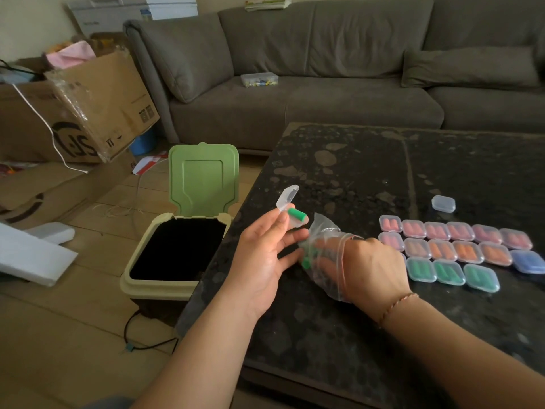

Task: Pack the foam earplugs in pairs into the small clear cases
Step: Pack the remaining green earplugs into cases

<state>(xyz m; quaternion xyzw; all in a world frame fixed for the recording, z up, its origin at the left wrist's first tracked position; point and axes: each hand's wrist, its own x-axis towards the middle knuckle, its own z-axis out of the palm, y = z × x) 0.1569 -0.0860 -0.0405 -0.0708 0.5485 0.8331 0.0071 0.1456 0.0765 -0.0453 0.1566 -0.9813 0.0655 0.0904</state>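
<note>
My left hand (267, 255) pinches a small clear case (290, 206) with its lid flipped up; one green earplug (297, 215) lies in it. My right hand (371, 268) is pushed into a clear plastic bag (323, 255), fingers inside it, beside a loose green earplug (306, 262) in the bag. To the right, rows of closed filled cases lie on the dark table (354, 172): pink ones (454, 231), orange ones (466, 250), green ones (448, 273) and a blue one (529, 261). An empty closed case (443, 203) sits apart behind them.
A bin (174, 255) with its green lid (203, 178) raised stands on the floor at the table's left edge. Cardboard boxes (88, 104) pile up at left. A grey sofa (324, 69) behind the table holds a clear box (259, 79).
</note>
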